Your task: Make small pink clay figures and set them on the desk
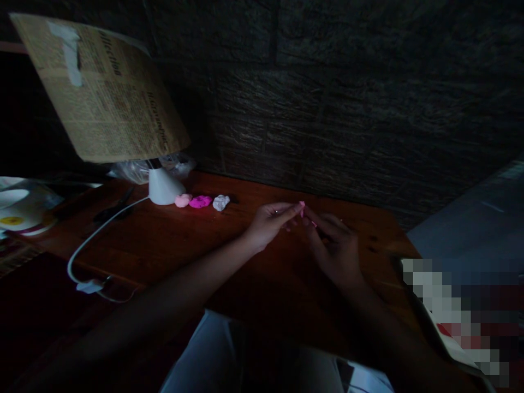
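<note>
Above the wooden table, a small piece of pink modelling clay (pixel 302 209) is pinched between the fingertips of both hands. My left hand (pixel 271 221) comes from the left with thumb and forefinger closed on it. From the other side, my right hand (pixel 336 243) also grips the clay, its fingers curled. A bit of pink shows between the right fingers too. Three lumps lie in a row left of my hands: light pink clay (pixel 183 200), bright magenta clay (pixel 200 202) and whitish-grey clay (pixel 221 203).
A lamp with a newsprint shade (pixel 118 98) and white base (pixel 162 186) stands at the back left. Its white cable (pixel 88 240) hangs over the front edge. Dark scissors (pixel 114 210) and a white cup (pixel 18 204) are farther left. A dark stone wall (pixel 286 109) rises behind.
</note>
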A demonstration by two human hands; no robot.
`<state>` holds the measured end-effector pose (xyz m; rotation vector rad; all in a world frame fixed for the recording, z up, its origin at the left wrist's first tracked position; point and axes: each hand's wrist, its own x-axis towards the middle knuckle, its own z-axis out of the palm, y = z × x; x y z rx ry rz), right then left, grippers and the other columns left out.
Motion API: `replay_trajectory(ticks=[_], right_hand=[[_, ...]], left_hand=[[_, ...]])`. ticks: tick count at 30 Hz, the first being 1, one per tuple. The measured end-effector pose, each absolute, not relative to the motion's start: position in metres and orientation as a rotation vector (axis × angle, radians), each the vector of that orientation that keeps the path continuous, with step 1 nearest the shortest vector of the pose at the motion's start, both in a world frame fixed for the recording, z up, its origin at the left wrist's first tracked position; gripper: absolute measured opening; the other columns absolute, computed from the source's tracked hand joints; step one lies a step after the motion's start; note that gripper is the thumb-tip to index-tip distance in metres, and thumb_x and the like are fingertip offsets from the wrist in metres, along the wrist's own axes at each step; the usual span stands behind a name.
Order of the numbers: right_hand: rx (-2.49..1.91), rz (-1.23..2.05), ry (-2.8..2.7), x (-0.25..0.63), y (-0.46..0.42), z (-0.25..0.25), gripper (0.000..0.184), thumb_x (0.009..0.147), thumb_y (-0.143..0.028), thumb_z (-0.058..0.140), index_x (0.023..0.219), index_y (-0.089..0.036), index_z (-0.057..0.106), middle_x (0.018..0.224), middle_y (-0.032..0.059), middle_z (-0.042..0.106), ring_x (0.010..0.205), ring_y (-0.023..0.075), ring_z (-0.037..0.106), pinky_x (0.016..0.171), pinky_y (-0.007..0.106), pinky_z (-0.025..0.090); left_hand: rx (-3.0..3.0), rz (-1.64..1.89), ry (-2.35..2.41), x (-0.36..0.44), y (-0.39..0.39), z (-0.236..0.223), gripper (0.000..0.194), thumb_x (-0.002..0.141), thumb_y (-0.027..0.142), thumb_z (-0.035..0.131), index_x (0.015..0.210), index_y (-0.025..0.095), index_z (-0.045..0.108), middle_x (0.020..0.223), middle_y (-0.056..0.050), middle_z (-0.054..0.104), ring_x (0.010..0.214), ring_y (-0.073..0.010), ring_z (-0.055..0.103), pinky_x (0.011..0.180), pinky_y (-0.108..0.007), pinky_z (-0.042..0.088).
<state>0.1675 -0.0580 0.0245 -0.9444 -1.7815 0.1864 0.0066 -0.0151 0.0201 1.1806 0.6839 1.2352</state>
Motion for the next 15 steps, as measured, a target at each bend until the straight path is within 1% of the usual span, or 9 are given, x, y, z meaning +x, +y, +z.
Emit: replay_trajectory(ticks=[5, 7, 12, 15], right_hand=[[-0.946, 0.204, -1.781, 0.1677, -0.0583, 0.0261, 0.031, 0.097, -0.025, 0.061, 0.123, -0.027, 0.077, 0.09, 0.004, 0.075, 0.076, 0.0171, 0.069, 0.071, 0.032, 0.055], [-0.932, 0.215, -1.78, 0.1672, -0.0582, 0.0264, 0.031, 0.097, -0.024, 0.061, 0.123, -0.028, 0.077, 0.089, 0.0034, 0.075, 0.075, 0.0168, 0.068, 0.07, 0.031, 0.055], [-0.912, 0.213, -1.773, 0.1665, -0.0584, 0.0259, 0.032, 0.097, -0.022, 0.06, 0.123, -0.028, 0.076, 0.094, 0.0037, 0.078, 0.077, 0.0164, 0.07, 0.074, 0.031, 0.056], [-0.915, 0.168, -1.793, 0.1668, -0.0595, 0.0254, 0.031, 0.097, -0.021, 0.06, 0.123, -0.027, 0.077, 0.09, 0.0037, 0.077, 0.074, 0.0159, 0.07, 0.072, 0.03, 0.056]], left_hand=[[1.132, 1.211, 0.627, 0.0054, -0.014, 0.0212, 0.044, 0.067, 0.054, 0.087, 0.087, 0.015, 0.079, 0.075, -0.003, 0.067, 0.067, -0.0088, 0.055, 0.057, -0.021, 0.036], [1.094, 1.211, 0.616, 0.0061, -0.0144, 0.0217, 0.043, 0.066, 0.051, 0.088, 0.085, 0.015, 0.078, 0.075, -0.002, 0.067, 0.067, -0.0086, 0.056, 0.057, -0.021, 0.036], [1.026, 1.193, 0.598, 0.0085, -0.0163, 0.0234, 0.042, 0.063, 0.051, 0.09, 0.08, 0.014, 0.077, 0.074, -0.002, 0.067, 0.067, -0.0079, 0.057, 0.058, -0.02, 0.038], [1.025, 1.194, 0.605, 0.0093, -0.0162, 0.023, 0.044, 0.063, 0.052, 0.09, 0.078, 0.014, 0.076, 0.073, -0.002, 0.066, 0.066, -0.0077, 0.056, 0.057, -0.02, 0.037]])
